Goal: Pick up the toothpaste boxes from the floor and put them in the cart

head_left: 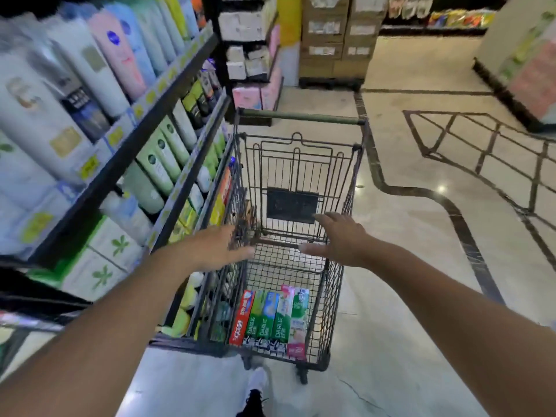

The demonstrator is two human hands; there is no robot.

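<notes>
Five toothpaste boxes (272,319) lie side by side in the cart (334,284), lower centre; both hands, left hand (224,246) and right hand (340,239), hover above with fingers released. Light, stiff cartons, probably best pinched across their long sides.

Shelf bottles (90,70) are motion-blurred; cart (337,296) mesh hides the toothpaste boxes' (272,320) lower ends

Worn on the head, looking forward and steeply down from standing height into the wire cart (296,224), with both forearms reaching in from the bottom corners. Wide-angle, bending the shelves (126,139) along the left edge and the floor (421,236) lines at right. Close over the cart's near rim, far aisle blurred at top.
</notes>
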